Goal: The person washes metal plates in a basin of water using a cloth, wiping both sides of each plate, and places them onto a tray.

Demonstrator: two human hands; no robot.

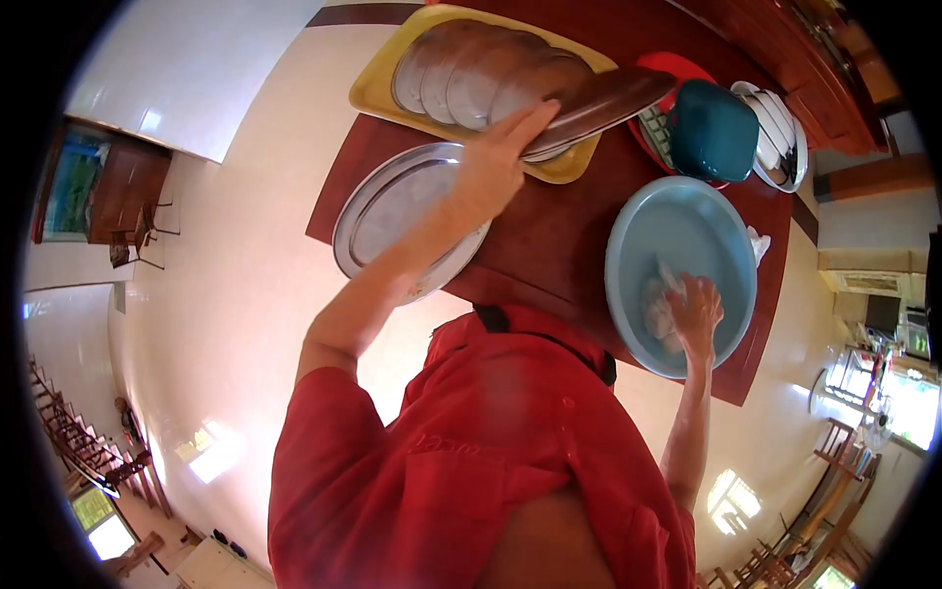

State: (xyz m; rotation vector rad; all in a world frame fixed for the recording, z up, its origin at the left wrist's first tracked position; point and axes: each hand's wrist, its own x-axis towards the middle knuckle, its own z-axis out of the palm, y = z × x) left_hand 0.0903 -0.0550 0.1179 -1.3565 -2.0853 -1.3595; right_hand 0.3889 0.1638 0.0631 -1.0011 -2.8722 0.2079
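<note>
My left hand (498,162) is closed on the near edge of a shiny plate (603,106), which is held tilted over the right end of a yellow tray (368,86). Several overlapping shiny round plates (471,88) lie in that tray. My right hand (695,306) is down inside a light blue basin (636,221), its fingers closed on a wet, pale cloth (659,312). Part of the cloth is hidden by the hand. Below my left forearm is a large oval metal platter (397,201), partly covered by the arm.
Behind the basin stand a dark teal container (714,130), a red basin (670,65) and a white dish rack (785,128) with dishes. A crumpled white item (758,245) lies beside the blue basin. The dark red table (549,231) has its near edge close to my body.
</note>
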